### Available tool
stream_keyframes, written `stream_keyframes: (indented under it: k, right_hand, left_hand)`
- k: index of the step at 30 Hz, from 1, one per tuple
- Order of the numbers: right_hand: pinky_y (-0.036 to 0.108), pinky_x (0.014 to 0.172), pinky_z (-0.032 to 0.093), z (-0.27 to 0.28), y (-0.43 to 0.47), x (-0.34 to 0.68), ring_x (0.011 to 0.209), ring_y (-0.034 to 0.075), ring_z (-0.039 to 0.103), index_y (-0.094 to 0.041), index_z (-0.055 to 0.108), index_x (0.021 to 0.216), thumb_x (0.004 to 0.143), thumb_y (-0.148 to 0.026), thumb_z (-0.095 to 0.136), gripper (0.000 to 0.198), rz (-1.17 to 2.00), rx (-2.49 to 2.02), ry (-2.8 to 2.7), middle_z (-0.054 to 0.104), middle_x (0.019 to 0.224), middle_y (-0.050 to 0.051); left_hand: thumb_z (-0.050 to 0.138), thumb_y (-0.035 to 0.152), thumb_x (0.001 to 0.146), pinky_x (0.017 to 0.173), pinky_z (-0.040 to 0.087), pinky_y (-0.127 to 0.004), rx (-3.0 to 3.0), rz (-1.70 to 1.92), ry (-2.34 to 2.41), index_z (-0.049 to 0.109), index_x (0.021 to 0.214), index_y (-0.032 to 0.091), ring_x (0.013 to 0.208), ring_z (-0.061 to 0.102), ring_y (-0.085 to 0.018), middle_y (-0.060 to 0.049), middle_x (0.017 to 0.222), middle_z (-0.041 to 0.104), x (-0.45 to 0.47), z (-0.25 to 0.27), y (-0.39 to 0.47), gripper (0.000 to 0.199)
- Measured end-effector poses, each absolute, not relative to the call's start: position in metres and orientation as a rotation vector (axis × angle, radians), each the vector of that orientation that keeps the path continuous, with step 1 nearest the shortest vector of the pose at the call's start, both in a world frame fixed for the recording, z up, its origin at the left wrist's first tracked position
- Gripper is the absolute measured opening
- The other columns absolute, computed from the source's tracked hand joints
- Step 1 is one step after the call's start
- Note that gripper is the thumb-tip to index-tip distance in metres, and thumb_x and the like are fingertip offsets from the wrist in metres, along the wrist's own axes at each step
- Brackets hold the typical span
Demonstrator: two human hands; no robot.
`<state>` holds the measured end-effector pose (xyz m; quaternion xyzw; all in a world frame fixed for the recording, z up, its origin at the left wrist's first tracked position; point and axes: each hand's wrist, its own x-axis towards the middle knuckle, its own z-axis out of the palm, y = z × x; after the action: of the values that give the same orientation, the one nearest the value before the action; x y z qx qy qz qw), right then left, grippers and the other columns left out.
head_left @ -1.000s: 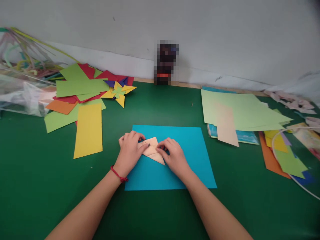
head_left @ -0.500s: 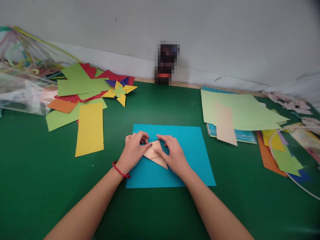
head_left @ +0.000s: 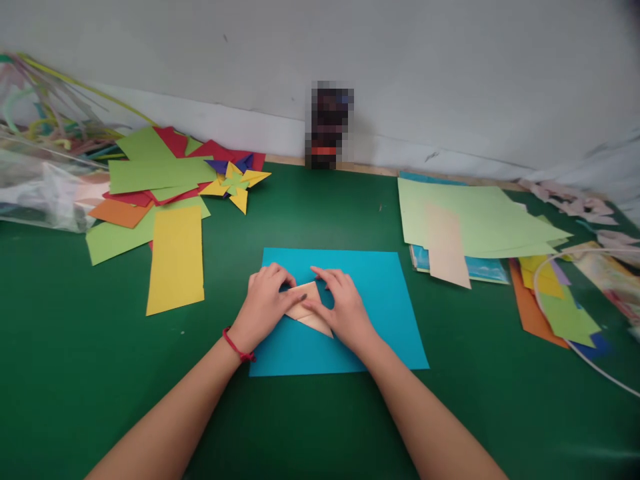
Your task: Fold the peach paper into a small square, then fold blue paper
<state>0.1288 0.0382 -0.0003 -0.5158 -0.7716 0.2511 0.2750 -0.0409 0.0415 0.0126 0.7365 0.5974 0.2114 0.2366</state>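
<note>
Toward the far edge of the green surface (head_left: 75,347), on the left, coloured sheets (head_left: 160,175) lie in a loose pile, a yellow rectangle (head_left: 176,263) overlapping the near side and a folded star (head_left: 237,181) at the right. Next comes the left hand (head_left: 265,300), straddling the left edge of a blue sheet (head_left: 390,327); its thumb rests on a folded peach paper (head_left: 313,321), though whether the curled fingers grip the hidden end cannot be told. That paper lies left of the blue sheet's middle, inside its near edge. The right hand (head_left: 347,307) is spread, thumb at the paper, forefinger clear of it; the thumbs nearly meet. Uneven thumb pressure could set a crease askew, and a slack left hold could let the layers slip or spring apart. Farther right, near the far edge, lie pale green sheets (head_left: 495,223), a peach strip (head_left: 449,253) across their near side.
</note>
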Motion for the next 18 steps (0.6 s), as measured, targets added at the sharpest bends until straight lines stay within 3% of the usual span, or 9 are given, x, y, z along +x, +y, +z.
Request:
stream_keyframes:
  k: [3,6,10,14,18]
  right_hand:
    - [0.037,0.078,0.042,0.001,0.039,0.131,0.09,0.022,0.049,-0.022,0.058,0.096,0.079,-0.037,0.055,0.023,0.692,-1.37,-2.098,0.054,0.097,0.008]
    - [0.032,0.072,0.042,0.004,0.041,0.135,0.081,0.018,0.05,-0.02,0.055,0.076,0.08,-0.036,0.053,0.017,0.832,-1.338,-2.038,0.054,0.084,0.005]
    - [0.026,0.057,0.04,0.005,0.044,0.138,0.064,0.014,0.048,-0.02,0.046,0.07,0.081,-0.037,0.051,0.021,1.03,-1.397,-1.679,0.05,0.07,0.001]
    - [0.024,0.055,0.041,0.002,0.044,0.136,0.066,0.014,0.051,-0.02,0.046,0.074,0.079,-0.037,0.052,0.019,1.156,-1.364,-1.369,0.053,0.072,0.001]
    - [0.024,0.055,0.042,-0.001,0.041,0.13,0.065,0.014,0.051,-0.019,0.045,0.073,0.077,-0.037,0.055,0.02,1.22,-1.327,-1.341,0.054,0.071,0.001]
  left_hand:
    - [0.053,0.033,0.079,0.073,0.039,-0.032,1.96,0.642,1.565,0.055,0.073,0.019,0.078,0.052,-0.017,-0.001,0.08,0.055,-0.042,0.016,0.042,0.015]
    - [0.054,0.028,0.079,0.075,0.043,-0.031,1.835,0.854,1.566,0.056,0.087,0.021,0.083,0.054,-0.016,-0.002,0.087,0.056,-0.043,0.019,0.042,0.011]
    - [0.052,0.029,0.08,0.081,0.046,-0.032,1.441,1.204,1.523,0.045,0.111,0.021,0.093,0.056,-0.017,-0.006,0.1,0.057,-0.04,0.019,0.041,0.033]
    - [0.056,0.029,0.077,0.083,0.048,-0.033,1.197,1.046,1.199,0.049,0.104,0.018,0.093,0.059,-0.018,-0.007,0.098,0.061,-0.028,0.014,0.037,0.03]
    - [0.061,0.029,0.073,0.081,0.049,-0.033,1.133,0.964,1.191,0.056,0.094,0.018,0.09,0.061,-0.018,-0.006,0.099,0.064,-0.021,0.013,0.03,0.024]
